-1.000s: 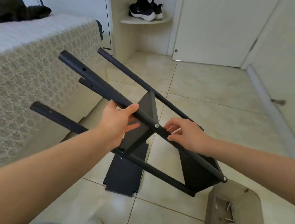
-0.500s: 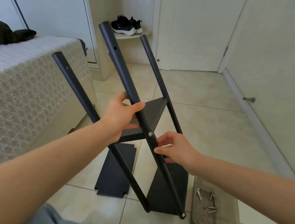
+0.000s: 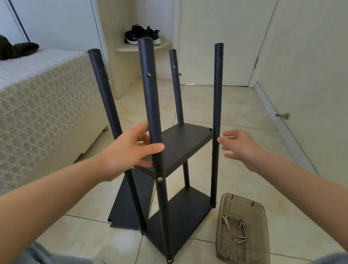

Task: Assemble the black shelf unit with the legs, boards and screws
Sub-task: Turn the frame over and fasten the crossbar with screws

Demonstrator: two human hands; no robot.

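Standing upright on the floor (image 3: 243, 108), the shelf unit (image 3: 176, 90) sits btwn both grips, w/ mid board (image 3: 185, 145) and bottom board (image 3: 182, 220) fitted. Left grip (image 3: 130, 149) clasps the front leg (image 3: 150, 101), thumb across it, just above a screw head (image 3: 160, 179). Right grip (image 3: 240, 147) is released, fingers spread, just beside the right leg (image 3: 216, 97); contact unclear. Below right grip: tray (image 3: 258, 217) w/ loose screws (image 3: 242, 229). Below left grip, a spare board (image 3: 127, 207) lies flat behind the unit.

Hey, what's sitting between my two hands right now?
In the head view: the middle board and one upright leg, just off the fingers of your right hand. Your left hand grips the near leg.
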